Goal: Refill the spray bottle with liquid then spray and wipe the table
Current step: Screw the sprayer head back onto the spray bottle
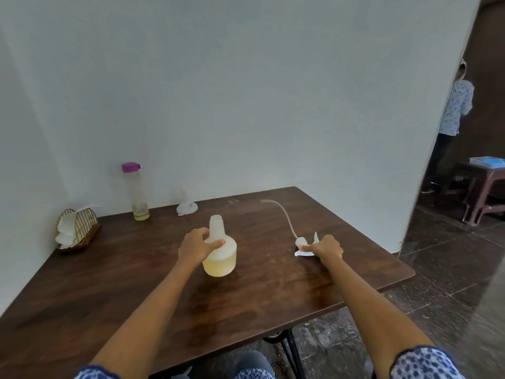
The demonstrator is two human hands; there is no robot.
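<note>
A white translucent spray bottle (220, 253) stands upright mid-table with its neck open and yellowish liquid in its lower part. My left hand (195, 246) grips its shoulder and neck. The white spray head (302, 245) lies on the table to the right, its long dip tube (284, 214) curving away toward the back. My right hand (326, 247) holds the spray head against the tabletop. A tall clear bottle (138, 192) with a purple cap stands at the back left, a little yellowish liquid at its bottom.
The dark wooden table (136, 283) stands in a corner of white walls. A wire napkin holder (77, 228) with white napkins sits at the far left. A small white object (186, 207) lies at the back. A person (453, 116) stands beyond the wall at right.
</note>
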